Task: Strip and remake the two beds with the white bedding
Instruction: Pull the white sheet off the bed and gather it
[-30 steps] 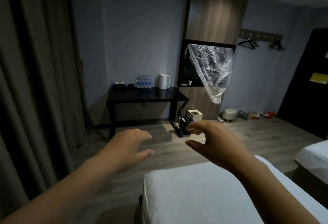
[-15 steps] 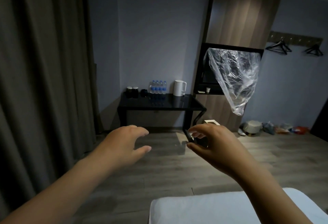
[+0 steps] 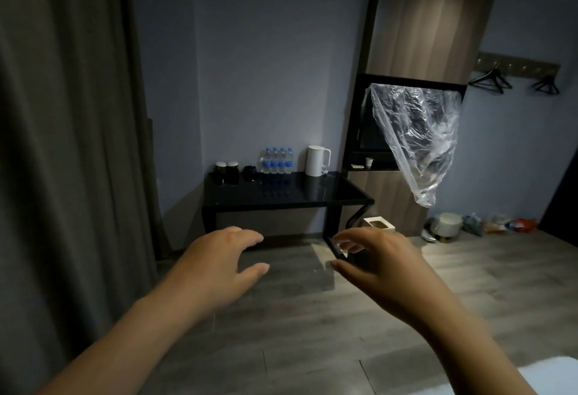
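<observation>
My left hand (image 3: 219, 269) and right hand (image 3: 384, 266) hover empty, fingers loose, beyond the bed (image 3: 553, 377) corner; no bedding held, progress unclear.

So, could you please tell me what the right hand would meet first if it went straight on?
Nothing close: the right hand points forward-left through open air. Beyond that, it would probably meet the front leg of the glossy black table, though depth is unclear.
</observation>
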Demonstrator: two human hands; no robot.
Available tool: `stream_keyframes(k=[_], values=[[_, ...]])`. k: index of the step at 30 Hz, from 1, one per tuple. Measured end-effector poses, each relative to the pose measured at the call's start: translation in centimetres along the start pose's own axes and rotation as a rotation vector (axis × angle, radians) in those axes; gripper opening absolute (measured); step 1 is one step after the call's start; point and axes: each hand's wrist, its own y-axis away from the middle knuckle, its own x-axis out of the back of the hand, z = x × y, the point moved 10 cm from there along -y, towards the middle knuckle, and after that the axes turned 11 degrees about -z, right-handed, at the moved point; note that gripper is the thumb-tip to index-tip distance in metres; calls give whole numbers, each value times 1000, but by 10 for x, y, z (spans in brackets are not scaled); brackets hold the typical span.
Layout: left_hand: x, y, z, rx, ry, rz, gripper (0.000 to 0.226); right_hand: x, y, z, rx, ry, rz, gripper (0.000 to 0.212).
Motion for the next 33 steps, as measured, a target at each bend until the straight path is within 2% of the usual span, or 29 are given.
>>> stream_keyframes(k=[8, 15, 25, 29, 33], values=[[-3, -100, -70, -38, 81, -13, 51, -18, -107, 14, -99, -51, 40, 37], [-8, -209, -93, -99, 62, -20, 50, -28, -199, 71, -154, -9, 69, 38], [-31, -372, -77, -228, 55, -77, 48, -11, -287, 176, -293, 36, 116, 37], [-46, -432, -60, -314, 81, -106, 48, -1, -310, 218, -368, 90, 137, 32], [-67, -495, -42, -415, 94, -138, 45, 1, -331, 263, -465, 132, 139, 37]])
